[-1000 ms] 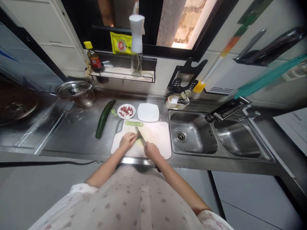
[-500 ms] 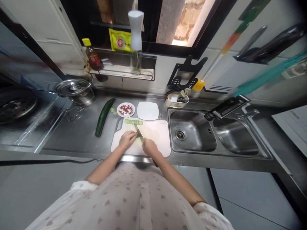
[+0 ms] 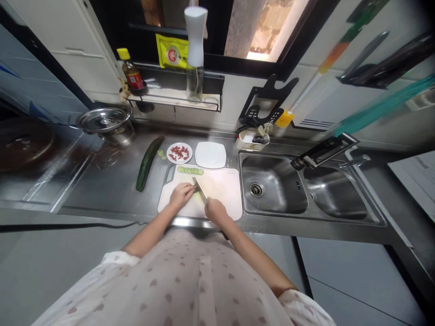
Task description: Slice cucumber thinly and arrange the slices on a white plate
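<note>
On a white cutting board (image 3: 222,181), my left hand (image 3: 181,195) is closed over a small piece of cucumber, mostly hidden under the fingers. My right hand (image 3: 216,211) grips a kitchen knife (image 3: 200,189), its blade angled up and left against the piece by my left fingertips. A row of pale green cucumber slices (image 3: 190,170) lies along the board's far edge. Left of the board rests a whole dark green cucumber (image 3: 149,163), with a few slices (image 3: 161,155) beside it.
Behind the board stand a plate of chopped red bits (image 3: 179,153) and a square white plate (image 3: 210,155). A double sink (image 3: 275,185) is to the right. A lidded steel pot (image 3: 108,124) stands at the back left, under a shelf (image 3: 173,97) with bottles.
The view has shifted slightly. The knife has moved a little to the right relative to my left hand, which stays on the cucumber piece.
</note>
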The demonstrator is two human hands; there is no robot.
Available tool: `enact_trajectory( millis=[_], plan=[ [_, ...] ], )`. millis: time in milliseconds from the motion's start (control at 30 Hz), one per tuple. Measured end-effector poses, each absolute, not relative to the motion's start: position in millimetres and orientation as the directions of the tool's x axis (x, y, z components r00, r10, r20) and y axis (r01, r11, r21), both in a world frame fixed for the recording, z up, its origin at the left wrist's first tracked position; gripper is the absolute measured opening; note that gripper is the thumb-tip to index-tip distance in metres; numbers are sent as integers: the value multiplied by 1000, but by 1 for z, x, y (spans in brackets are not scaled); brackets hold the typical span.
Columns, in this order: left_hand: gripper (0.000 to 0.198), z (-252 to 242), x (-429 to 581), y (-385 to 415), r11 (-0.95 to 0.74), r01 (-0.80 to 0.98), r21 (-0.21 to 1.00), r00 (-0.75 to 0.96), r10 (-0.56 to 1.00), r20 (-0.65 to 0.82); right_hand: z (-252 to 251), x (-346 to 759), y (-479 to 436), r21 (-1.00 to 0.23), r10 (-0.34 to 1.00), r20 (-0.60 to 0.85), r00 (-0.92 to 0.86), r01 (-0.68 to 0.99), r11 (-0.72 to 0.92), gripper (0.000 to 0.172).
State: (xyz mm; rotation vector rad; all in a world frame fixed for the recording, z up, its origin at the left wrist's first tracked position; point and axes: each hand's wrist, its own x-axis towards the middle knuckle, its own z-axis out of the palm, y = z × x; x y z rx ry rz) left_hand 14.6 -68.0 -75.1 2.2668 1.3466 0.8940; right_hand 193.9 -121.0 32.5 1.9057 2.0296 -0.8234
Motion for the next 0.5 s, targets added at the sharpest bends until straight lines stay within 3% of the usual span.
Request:
enact_trajectory(
  millis=[500],
  plan=[
    [24,-73,15,-69,-505,646,573,353,863,362,24,187,-109,-267,849,-516,-109,963,-39,30]
  ],
)
